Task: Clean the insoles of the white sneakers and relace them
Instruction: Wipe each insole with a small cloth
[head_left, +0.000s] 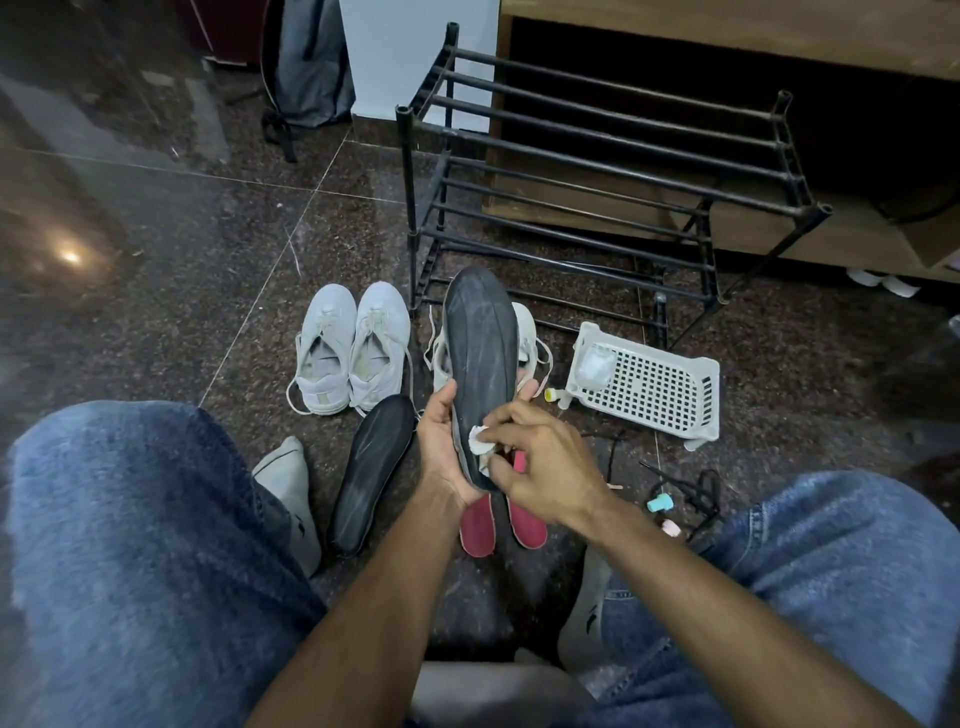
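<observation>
Currently wiping the heel end of a dark insole held up in front of me, toe pointing to 12 o'clock.

Left hand: palm up under the heel half, thumb curled over the near edge at 9 o'clock, fingers wrapped behind. A firm cradle grip, closed around the insole.

Right hand: comes in from 4 o'clock, wrist bent, fingertips pinching a small white wipe against the insole's heel area. Grip closed tight on the wipe, the other fingers loosely curled.

Risks, as I judge them:
- Wipe is small and crumpled; hard rubbing could shred it or let it slip out of the pinch.
- Insole is held only at the heel end, so the long toe half is unsupported; pressing up there could bend it or lever it out of my left hand.
- A drop would land it on the floor among the things below and dirty it again.

Elsewhere: second dark insole lies on the floor at 8 o'clock from my hands. Pair of white sneakers stands at 10 o'clock, laces loose. Another white shoe sits mostly hidden behind the held insole. Two red insoles lie under my hands. White basket at 2 o'clock, black shoe rack beyond it.
</observation>
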